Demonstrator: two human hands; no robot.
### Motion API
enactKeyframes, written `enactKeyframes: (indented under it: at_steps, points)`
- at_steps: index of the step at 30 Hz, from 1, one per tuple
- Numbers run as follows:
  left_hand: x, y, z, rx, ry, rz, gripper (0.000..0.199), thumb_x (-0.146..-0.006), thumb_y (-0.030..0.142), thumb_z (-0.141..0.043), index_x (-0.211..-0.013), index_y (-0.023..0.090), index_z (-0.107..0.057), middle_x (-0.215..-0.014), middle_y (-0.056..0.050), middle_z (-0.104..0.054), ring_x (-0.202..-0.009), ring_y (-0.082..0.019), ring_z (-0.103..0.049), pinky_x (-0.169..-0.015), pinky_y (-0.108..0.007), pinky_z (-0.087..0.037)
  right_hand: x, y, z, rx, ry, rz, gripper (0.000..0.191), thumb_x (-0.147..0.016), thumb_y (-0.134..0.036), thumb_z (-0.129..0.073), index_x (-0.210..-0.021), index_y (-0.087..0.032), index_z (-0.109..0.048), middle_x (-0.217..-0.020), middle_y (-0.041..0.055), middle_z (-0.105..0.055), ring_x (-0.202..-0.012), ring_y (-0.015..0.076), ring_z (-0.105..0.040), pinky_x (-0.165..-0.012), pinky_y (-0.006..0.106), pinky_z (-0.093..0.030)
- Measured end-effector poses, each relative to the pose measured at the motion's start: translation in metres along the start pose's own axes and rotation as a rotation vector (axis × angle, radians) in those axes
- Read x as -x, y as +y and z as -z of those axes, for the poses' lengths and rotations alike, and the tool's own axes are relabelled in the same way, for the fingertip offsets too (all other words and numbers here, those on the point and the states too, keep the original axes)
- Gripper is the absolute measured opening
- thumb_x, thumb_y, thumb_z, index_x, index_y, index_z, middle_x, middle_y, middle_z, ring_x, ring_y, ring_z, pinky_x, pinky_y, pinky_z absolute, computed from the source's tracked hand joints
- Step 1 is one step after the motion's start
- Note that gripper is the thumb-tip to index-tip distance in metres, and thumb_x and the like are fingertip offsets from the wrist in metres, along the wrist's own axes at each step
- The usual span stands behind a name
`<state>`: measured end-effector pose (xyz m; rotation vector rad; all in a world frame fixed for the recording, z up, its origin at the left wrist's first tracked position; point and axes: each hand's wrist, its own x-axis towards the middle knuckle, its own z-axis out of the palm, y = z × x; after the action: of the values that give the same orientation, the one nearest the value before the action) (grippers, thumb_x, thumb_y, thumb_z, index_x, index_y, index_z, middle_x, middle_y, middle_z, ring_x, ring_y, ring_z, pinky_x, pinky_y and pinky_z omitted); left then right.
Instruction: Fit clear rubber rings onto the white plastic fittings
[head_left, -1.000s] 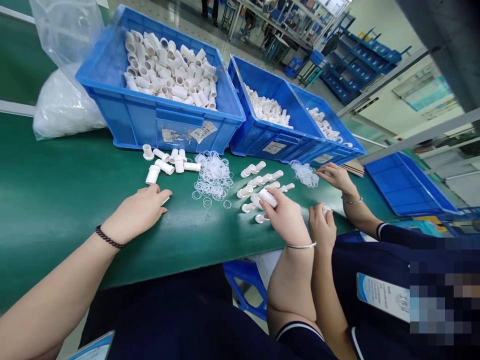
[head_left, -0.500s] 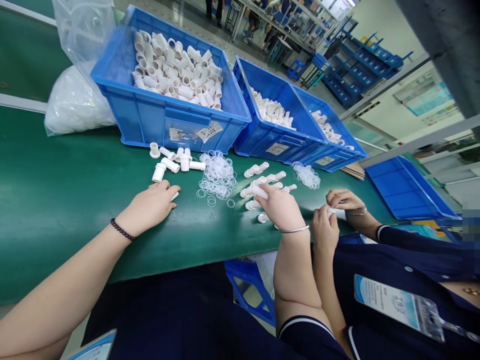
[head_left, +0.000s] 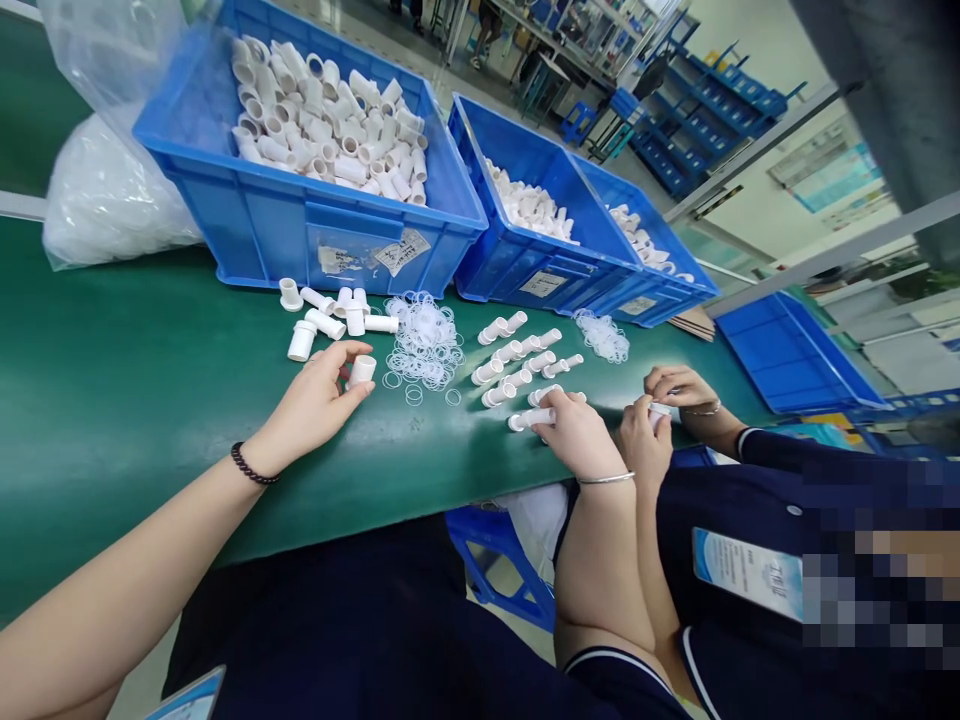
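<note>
Near the green counter's front edge, the right hand, fingers pinched on a white flanged plastic tube, could brush and topple neighbouring tubes, while the left hand's curled fingers hold a short white plastic cylinder.

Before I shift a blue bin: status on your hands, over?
Left hand holding a white fitting. Right hand at the fitting rows. Co-worker's hands close by, right side.
</note>
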<state>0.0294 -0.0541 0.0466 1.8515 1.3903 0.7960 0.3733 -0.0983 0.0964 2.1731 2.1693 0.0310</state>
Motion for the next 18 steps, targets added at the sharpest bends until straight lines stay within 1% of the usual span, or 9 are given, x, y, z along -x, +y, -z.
enactKeyframes:
  at_steps: [2, 4, 6, 7, 9, 11, 13, 15, 18]
  points:
    - [-0.002, -0.003, -0.002, 0.141, 0.036, 0.058, 0.047, -0.081, 0.036, -0.055, -0.126, 0.023, -0.048, -0.107, -0.007, -0.059, -0.094, -0.024, -0.056, -0.078, -0.037, -0.047, -0.004, 0.001, -0.002, 0.003, -0.015, 0.002, 0.017, -0.079, -0.02, -0.059, -0.096, -0.019, -0.056, -0.094, 0.0128, -0.061, -0.081, 0.0232, -0.06, -0.068, 0.032, -0.044]
    - [-0.005, -0.006, -0.005, 0.317, 0.046, 0.106, 0.052, -0.08, 0.035, -0.057, -0.129, 0.024, -0.046, -0.107, -0.006, -0.059, -0.092, -0.022, -0.057, -0.078, -0.036, -0.047, -0.005, -0.002, 0.002, 0.024, 0.012, 0.0, 0.025, -0.078, -0.026, -0.063, -0.1, -0.018, -0.057, -0.096, 0.0119, -0.061, -0.087, 0.0255, -0.06, -0.069, 0.033, -0.044]
    - [-0.007, -0.008, -0.007, 0.515, 0.03, 0.163, 0.047, -0.077, 0.033, -0.062, -0.121, 0.021, -0.052, -0.101, -0.006, -0.061, -0.088, -0.02, -0.059, -0.081, -0.037, -0.047, -0.005, -0.011, 0.007, 0.023, 0.087, -0.003, 0.03, -0.08, -0.033, -0.062, -0.104, -0.017, -0.057, -0.099, 0.0113, -0.06, -0.089, 0.0261, -0.06, -0.069, 0.033, -0.045]
    - [-0.008, -0.008, -0.009, 0.623, 0.016, 0.2, 0.042, -0.075, 0.033, -0.065, -0.114, 0.019, -0.056, -0.097, -0.005, -0.062, -0.085, -0.019, -0.059, -0.082, -0.037, -0.047, -0.006, -0.02, 0.009, 0.004, 0.125, 0.008, 0.028, -0.083, -0.035, -0.059, -0.105, -0.018, -0.058, -0.1, 0.0107, -0.061, -0.089, 0.0253, -0.06, -0.07, 0.033, -0.045]
    - [-0.009, -0.008, -0.011, 0.838, -0.014, 0.279, 0.035, -0.069, 0.029, -0.071, -0.099, 0.016, -0.059, -0.092, -0.004, -0.063, -0.083, -0.016, -0.06, -0.082, -0.035, -0.047, -0.009, -0.046, 0.008, -0.067, 0.152, 0.082, 0.021, -0.089, -0.033, -0.051, -0.103, -0.02, -0.06, -0.1, 0.0091, -0.061, -0.085, 0.0222, -0.06, -0.07, 0.032, -0.045]
    - [-0.01, -0.007, -0.012, 1.005, -0.035, 0.34, 0.035, -0.062, 0.022, -0.077, -0.091, 0.015, -0.058, -0.09, -0.003, -0.063, -0.083, -0.014, -0.06, -0.081, -0.031, -0.047, -0.017, -0.079, -0.001, -0.139, 0.092, 0.222, 0.02, -0.092, -0.029, -0.045, -0.1, -0.023, -0.063, -0.099, 0.0069, -0.062, -0.082, 0.02, -0.061, -0.069, 0.03, -0.044]
    - [-0.009, -0.008, -0.013, 1.094, -0.044, 0.373, 0.037, -0.059, 0.016, -0.079, -0.089, 0.015, -0.057, -0.091, -0.002, -0.062, -0.083, -0.012, -0.059, -0.08, -0.028, -0.047, -0.027, -0.11, -0.016, -0.173, 0.003, 0.348, 0.021, -0.093, -0.028, -0.044, -0.1, -0.025, -0.063, -0.099, 0.0057, -0.061, -0.081, 0.0194, -0.061, -0.065, 0.029, -0.043]
    - [-0.009, -0.008, -0.014, 1.126, -0.049, 0.381, 0.035, -0.062, 0.016, -0.078, -0.09, 0.016, -0.058, -0.091, -0.001, -0.062, -0.081, -0.011, -0.059, -0.077, -0.026, -0.047, -0.038, -0.131, -0.032, -0.166, -0.045, 0.374, 0.02, -0.093, -0.029, -0.044, -0.1, -0.024, -0.063, -0.1, 0.0067, -0.06, -0.08, 0.0193, -0.061, -0.063, 0.028, -0.042]
    - [-0.009, -0.01, -0.015, 1.131, -0.066, 0.375, 0.029, -0.072, 0.023, -0.072, -0.097, 0.017, -0.06, -0.093, -0.003, -0.061, -0.075, -0.01, -0.057, -0.07, -0.025, -0.047, -0.048, -0.141, -0.049, -0.147, -0.094, 0.345, 0.019, -0.092, -0.027, -0.044, -0.094, -0.021, -0.061, -0.1, 0.0084, -0.058, -0.079, 0.0193, -0.06, -0.064, 0.028, -0.042]
